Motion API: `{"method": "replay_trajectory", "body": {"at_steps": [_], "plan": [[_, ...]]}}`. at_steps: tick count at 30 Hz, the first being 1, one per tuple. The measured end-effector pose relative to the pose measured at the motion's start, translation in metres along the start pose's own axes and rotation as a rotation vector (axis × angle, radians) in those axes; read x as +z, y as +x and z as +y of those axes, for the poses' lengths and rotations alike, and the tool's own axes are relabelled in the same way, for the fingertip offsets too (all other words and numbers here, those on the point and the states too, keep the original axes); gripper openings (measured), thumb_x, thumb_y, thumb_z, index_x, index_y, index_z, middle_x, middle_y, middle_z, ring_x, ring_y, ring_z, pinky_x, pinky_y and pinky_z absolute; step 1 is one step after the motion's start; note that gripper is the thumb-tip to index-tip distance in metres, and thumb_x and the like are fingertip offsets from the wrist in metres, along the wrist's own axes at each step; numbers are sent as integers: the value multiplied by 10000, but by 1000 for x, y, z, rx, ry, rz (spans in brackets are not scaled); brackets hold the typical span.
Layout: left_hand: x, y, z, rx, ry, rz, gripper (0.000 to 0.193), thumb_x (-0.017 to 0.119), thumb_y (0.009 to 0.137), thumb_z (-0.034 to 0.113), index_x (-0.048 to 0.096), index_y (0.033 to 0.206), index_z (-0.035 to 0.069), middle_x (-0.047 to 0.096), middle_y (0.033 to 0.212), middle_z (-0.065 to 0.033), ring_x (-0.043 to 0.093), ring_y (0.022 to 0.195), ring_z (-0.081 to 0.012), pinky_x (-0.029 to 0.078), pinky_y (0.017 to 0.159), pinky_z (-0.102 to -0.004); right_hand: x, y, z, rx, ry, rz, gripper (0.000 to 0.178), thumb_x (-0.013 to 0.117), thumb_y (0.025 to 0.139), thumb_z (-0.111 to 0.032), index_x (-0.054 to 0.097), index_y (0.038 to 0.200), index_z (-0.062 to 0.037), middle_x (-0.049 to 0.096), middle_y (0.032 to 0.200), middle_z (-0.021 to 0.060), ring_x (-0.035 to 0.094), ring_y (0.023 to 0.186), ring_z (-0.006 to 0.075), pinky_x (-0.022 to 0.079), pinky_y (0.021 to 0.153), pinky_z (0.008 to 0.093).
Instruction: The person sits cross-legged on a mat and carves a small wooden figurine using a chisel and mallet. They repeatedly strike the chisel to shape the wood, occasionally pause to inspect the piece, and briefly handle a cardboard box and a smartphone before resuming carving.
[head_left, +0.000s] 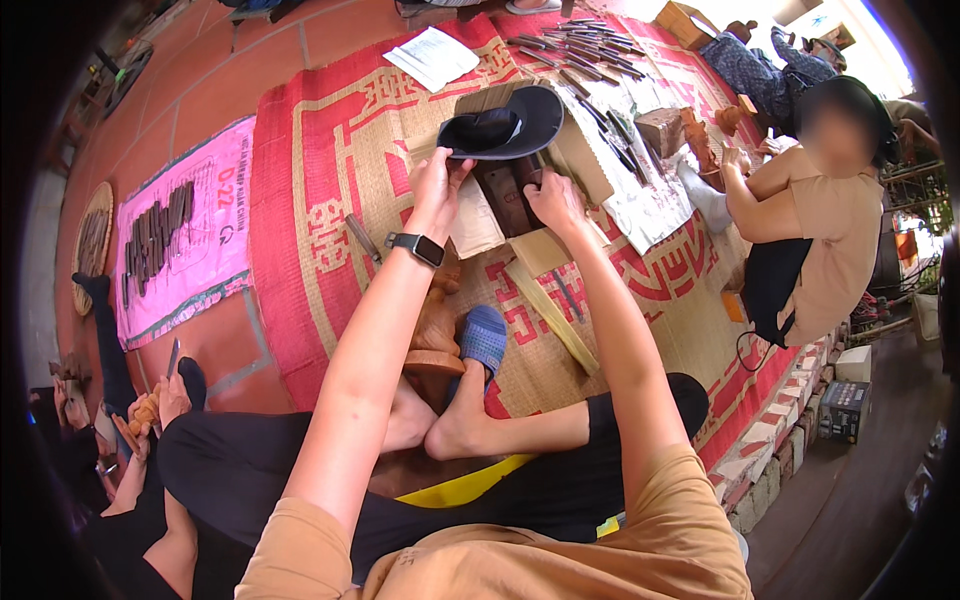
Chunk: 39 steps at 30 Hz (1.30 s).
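Note:
My left hand (437, 187) pinches the edge of a black cap (541, 118), holding it over an open cardboard box (541, 252) on the mat. Fingers curled, my right hand (557, 198) reaches into the box beside a dark brown object (508, 198); what it grips, if anything, is hidden. A carved wooden figure (434, 325) stands by my crossed legs, close to my left forearm. One chisel-like tool (362, 238) lies on the mat left of the box.
Many carving tools (585, 48) lie beyond the box on the red-and-tan mat (330, 150). To the right, a seated person (830, 200) handles a carved wooden piece (700, 140). At left, more tools rest on a pink sheet (210, 215), and another person's hand (172, 400) holds a blade near a carving.

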<state>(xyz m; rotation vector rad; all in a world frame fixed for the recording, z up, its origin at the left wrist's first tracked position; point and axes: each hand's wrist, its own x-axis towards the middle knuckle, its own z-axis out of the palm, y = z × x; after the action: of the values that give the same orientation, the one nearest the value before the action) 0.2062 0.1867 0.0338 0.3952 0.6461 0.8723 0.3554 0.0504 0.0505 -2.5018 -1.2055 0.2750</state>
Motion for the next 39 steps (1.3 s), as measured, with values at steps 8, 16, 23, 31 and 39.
{"method": "replay_trajectory", "body": {"at_steps": [8,16,23,31,39], "plan": [[13,0,-5,16,-21,2,77,585,858,40,548,835,-22,622,820,-116,653,705,-224,602,659,-300,20,17,22,37,-7,-99,391,551,837,-260,564,1095,34,618,1089,270,593,1037,434,476,898,501],[5,-2,-1,14,-7,5,78,574,859,37,573,868,-40,642,837,-128,658,681,-218,600,644,-296,29,17,-9,-132,-278,-437,423,579,871,-300,565,1158,10,581,1220,214,584,1092,388,479,919,476],[8,-3,4,7,25,-2,81,564,869,47,543,813,-7,619,797,-95,633,662,-190,596,643,-290,17,18,-3,44,-62,-80,323,605,829,-288,624,1025,-32,656,1063,218,628,1006,383,499,870,485],[38,-18,-14,231,335,-20,196,599,849,76,475,711,11,521,710,-47,571,609,-134,593,545,-320,49,34,70,-32,-111,114,504,571,843,-228,480,1324,-109,522,1335,173,534,1195,339,453,968,458],[22,0,-3,584,1048,26,212,608,856,149,514,733,5,554,674,-55,568,629,-135,525,564,-303,5,3,18,-34,-340,37,354,542,840,-140,598,1185,-86,584,1232,120,541,1155,295,455,943,393]]}}
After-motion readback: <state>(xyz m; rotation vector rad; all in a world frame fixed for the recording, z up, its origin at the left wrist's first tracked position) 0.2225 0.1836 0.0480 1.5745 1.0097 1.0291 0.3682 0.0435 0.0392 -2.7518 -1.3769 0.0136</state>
